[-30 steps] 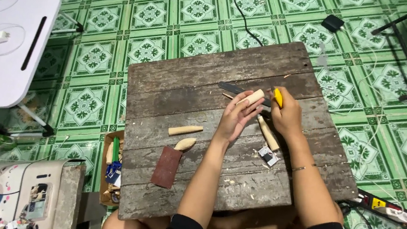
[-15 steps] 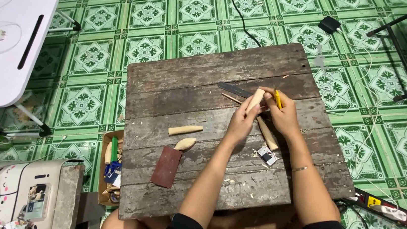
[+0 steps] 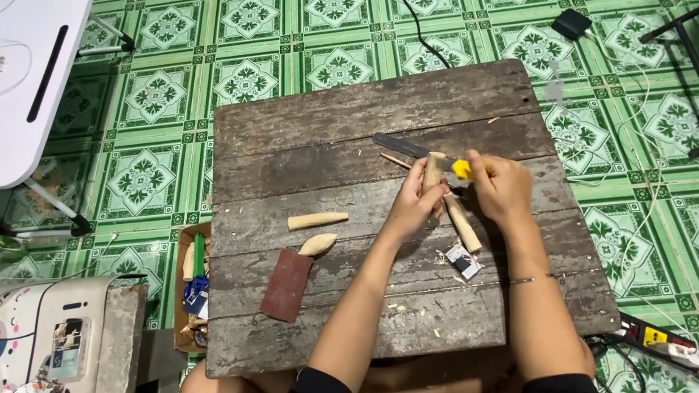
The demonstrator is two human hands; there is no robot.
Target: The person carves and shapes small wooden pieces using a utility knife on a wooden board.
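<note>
Green tiled floor (image 3: 275, 87) under a plank counter (image 3: 330, 135); near its far edge left hand (image 3: 414, 201) grips a stiff, light stick (image 3: 433, 172) low down, right hand (image 3: 496, 185) clenches a yellow knife (image 3: 460, 168)

Weathered plank table (image 3: 356, 129) over green patterned floor tiles (image 3: 241, 83); white folding lap desk (image 3: 10, 87) far left; reddish sandpaper sheet (image 3: 285, 284) beside two carved wooden pieces (image 3: 317, 220); black-and-yellow power strip (image 3: 677, 348) lower right
</note>
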